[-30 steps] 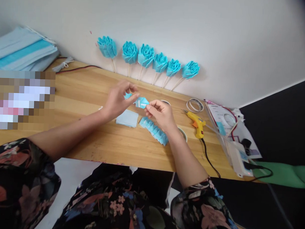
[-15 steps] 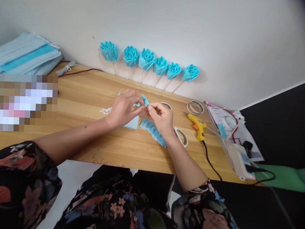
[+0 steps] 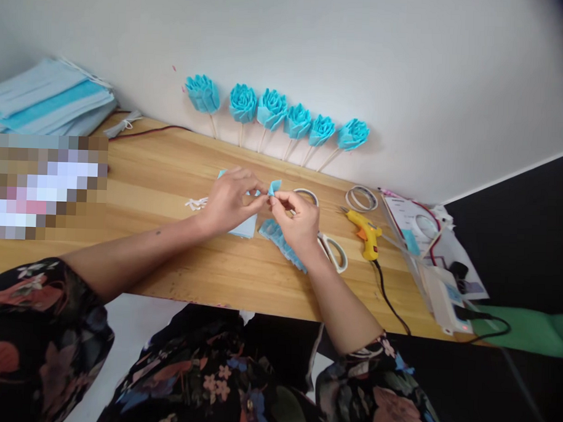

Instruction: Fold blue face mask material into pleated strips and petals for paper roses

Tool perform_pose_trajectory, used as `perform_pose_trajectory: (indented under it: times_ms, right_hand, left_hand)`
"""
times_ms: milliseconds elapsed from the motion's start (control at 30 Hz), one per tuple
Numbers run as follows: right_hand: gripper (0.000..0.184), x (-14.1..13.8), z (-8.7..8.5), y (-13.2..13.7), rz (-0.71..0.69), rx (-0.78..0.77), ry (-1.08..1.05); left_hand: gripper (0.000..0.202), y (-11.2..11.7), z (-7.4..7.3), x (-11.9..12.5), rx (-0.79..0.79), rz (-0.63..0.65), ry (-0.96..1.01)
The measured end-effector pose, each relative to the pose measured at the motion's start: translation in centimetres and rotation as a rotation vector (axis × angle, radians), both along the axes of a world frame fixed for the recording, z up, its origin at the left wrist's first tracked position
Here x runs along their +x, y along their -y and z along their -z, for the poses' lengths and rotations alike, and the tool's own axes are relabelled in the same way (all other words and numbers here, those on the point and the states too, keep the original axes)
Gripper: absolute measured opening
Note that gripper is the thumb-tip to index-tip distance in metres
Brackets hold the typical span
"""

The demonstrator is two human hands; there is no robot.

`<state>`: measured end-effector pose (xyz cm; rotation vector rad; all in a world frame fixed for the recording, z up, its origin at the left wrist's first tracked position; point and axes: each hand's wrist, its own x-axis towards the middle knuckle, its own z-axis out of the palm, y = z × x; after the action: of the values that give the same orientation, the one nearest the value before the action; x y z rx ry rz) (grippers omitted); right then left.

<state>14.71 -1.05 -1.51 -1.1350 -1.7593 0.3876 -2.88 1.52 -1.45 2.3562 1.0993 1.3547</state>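
Between my two hands is a small folded piece of blue fabric point(image 3: 275, 186), its tip pointing up. My left hand point(image 3: 231, 200) pinches its lower left side with thumb and forefinger. From the other side my right hand point(image 3: 297, 218) grips it between thumb and fingers. Partly hidden under my left hand lies a stack of light blue sheets point(image 3: 244, 227). A row of folded blue petals point(image 3: 280, 243) lies just below my right hand. White-handled scissors point(image 3: 339, 256) show partly behind my right wrist.
Several blue fabric roses point(image 3: 272, 109) on sticks lean against the wall. A yellow glue gun point(image 3: 367, 232) and a roll of tape point(image 3: 361, 198) lie to the right, near a power strip point(image 3: 442, 296). Blue face masks point(image 3: 40, 98) are piled at the far left; white scraps point(image 3: 196, 204) lie beside my left hand.
The blue piece between my fingers has turned, its free end now pointing up and right instead of up and left. My hands stay nearly in place.
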Motion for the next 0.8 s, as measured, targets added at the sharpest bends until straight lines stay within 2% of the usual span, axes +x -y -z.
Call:
perform_pose_trajectory:
  times_ms: [333, 667, 800]
  right_hand:
    - [0.013, 0.08, 0.25, -0.13, 0.005, 0.116, 0.104]
    - [0.012, 0.00, -0.04, -0.04, 0.006, 0.060, 0.045]
    - [0.009, 0.17, -0.14, -0.06, -0.009, -0.065, -0.040]
  left_hand:
    - [0.013, 0.21, -0.25, 0.05, -0.020, 0.027, 0.020]
    - [0.017, 0.21, -0.51, 0.00, -0.045, 0.059, 0.039]
    - [0.018, 0.10, -0.53, -0.12, -0.074, 0.053, 0.042]
